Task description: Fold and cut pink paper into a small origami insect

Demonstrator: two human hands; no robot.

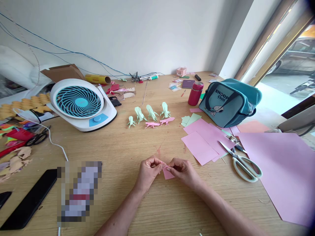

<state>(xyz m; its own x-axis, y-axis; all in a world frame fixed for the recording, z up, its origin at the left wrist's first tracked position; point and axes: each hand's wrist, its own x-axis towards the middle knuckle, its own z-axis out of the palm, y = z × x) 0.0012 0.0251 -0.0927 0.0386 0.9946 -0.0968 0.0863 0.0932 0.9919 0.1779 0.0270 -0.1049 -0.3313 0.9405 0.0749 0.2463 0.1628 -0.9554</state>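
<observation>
Two hands pinching pink paper's edge, bare wood around.

A plain white wall rises behind a wooden table with light grain; at the right, daylight comes through an opening with a brown frame, and a parked car shows outside

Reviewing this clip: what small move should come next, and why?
Probably press the fold flat: the left hand and right hand pinch the upper end of the small pink paper, while its lower end hangs free.
</observation>
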